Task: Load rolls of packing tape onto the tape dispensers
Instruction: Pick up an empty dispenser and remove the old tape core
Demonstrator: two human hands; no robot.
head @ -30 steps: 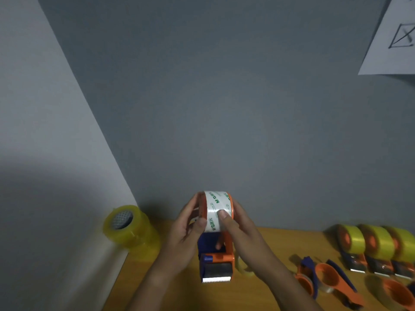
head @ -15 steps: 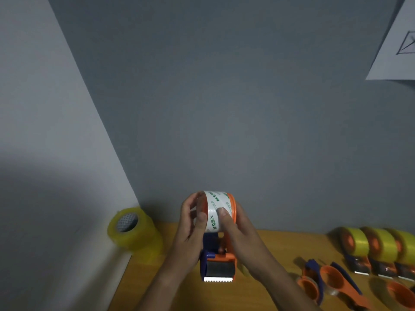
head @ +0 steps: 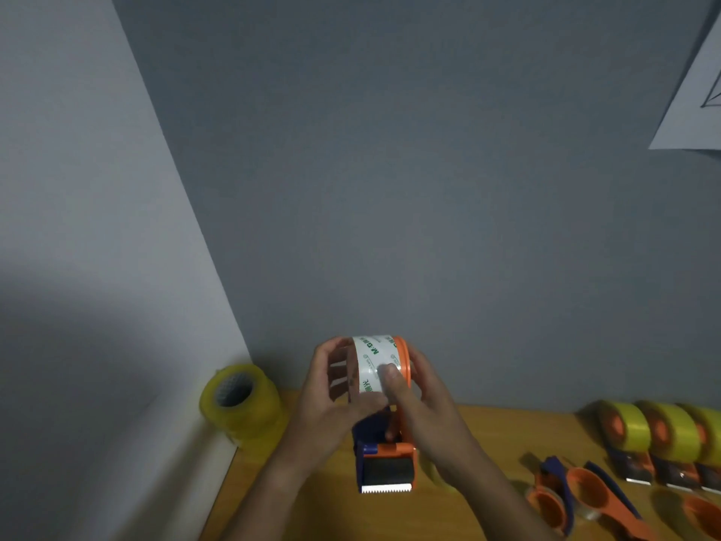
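An orange and blue tape dispenser [head: 386, 464] is held above the wooden table [head: 312, 513], its toothed blade toward me. A white tape roll [head: 370, 359] with green print sits on its orange hub. My left hand [head: 331, 400] cups the roll's left side. My right hand [head: 419, 408] grips the dispenser from the right, thumb pressed on the roll's face.
A stack of yellowish tape rolls [head: 240, 404] stands at the table's back left corner against the wall. Three loaded dispensers with yellow tape [head: 659, 435] line the right. Empty orange and blue dispensers [head: 577, 497] lie at the lower right. A paper sheet [head: 694, 107] hangs on the wall.
My left hand has shifted around the roll's left side, fingers spread more. The roll has turned slightly on the hub. The camera view has drifted a little.
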